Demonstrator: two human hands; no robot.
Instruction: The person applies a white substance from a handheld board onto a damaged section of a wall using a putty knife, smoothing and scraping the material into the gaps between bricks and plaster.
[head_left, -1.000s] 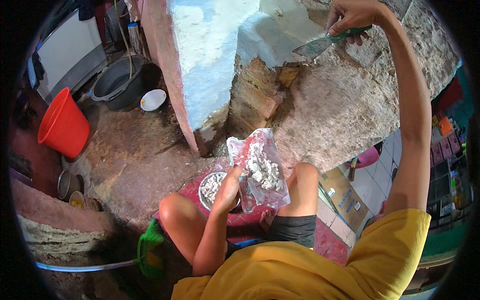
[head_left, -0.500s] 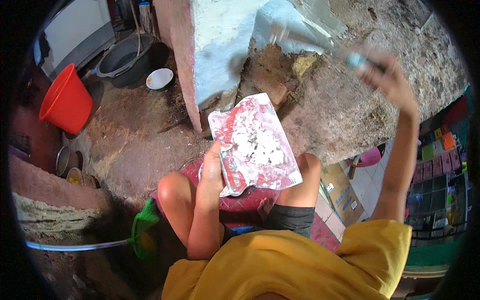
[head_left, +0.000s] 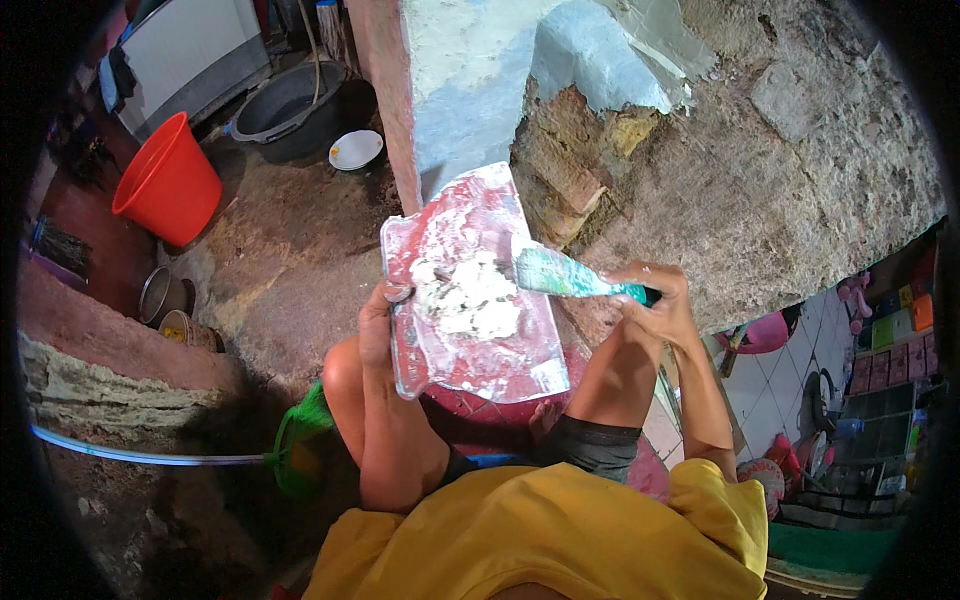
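The left hand's (head_left: 376, 325) fingers clamp the red board (head_left: 425, 358) by its left edge, seemingly leaving mid-board free for white paste (head_left: 465, 300); the right hand's (head_left: 662, 305) grip a putty knife (head_left: 562, 274) (tip over the right edge).

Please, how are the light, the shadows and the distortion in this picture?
Head view: the white paste on the red board is very bright, almost washed out; head view: dark shadow beside the green broom; head view: black fisheye rim, the pale handle bowing near it.
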